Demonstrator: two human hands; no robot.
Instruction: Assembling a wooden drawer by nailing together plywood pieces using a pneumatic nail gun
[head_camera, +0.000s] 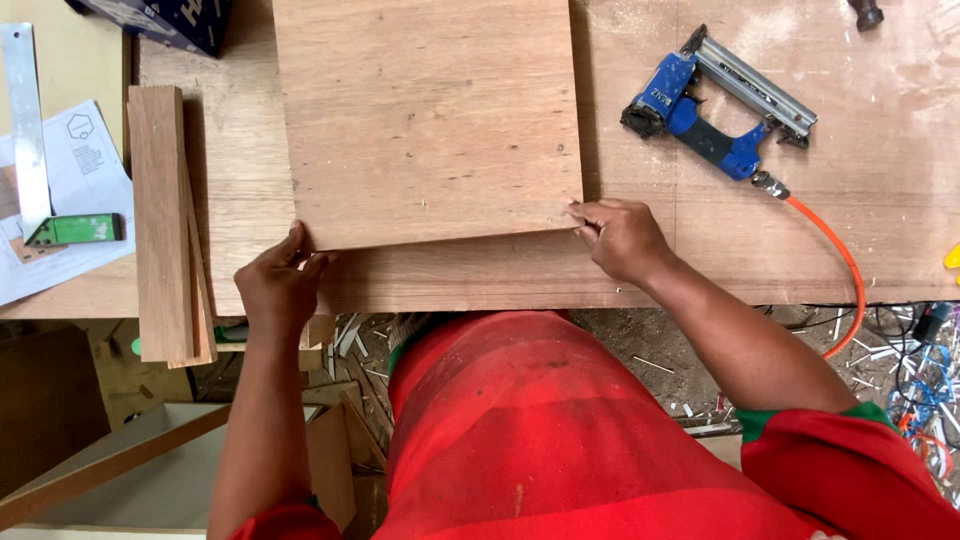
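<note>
Plywood panel (430, 120), one piece, square-cut, lies flat on my workbench (880, 200), its far edge running out of view at the top. My left hand (278, 280) grips the near left corner, thumb up against the edge, fingers curled at the corner. My right hand (620, 235) pinches the near right corner, fingertips (578, 212) pressed onto the panel's edge. Both hands touch the panel, one at each near corner. One blue pneumatic stapler (715, 110) lies on the bench to the right, well apart from the panel, with one orange air hose (840, 260) curving off the bench edge. Left of the panel: wood strips (165, 220) stacked lengthwise, at least two, overhanging the near bench edge. Further left, one metal try square with a green handle (70, 228) rests on paper sheets (85, 160); sheet count not clear. One dark blue box (170, 22) sits at the top left, cut off by the frame. Offcuts and shavings (360, 340) litter the floor below. Red shirt (520, 430) fills the bottom.
</note>
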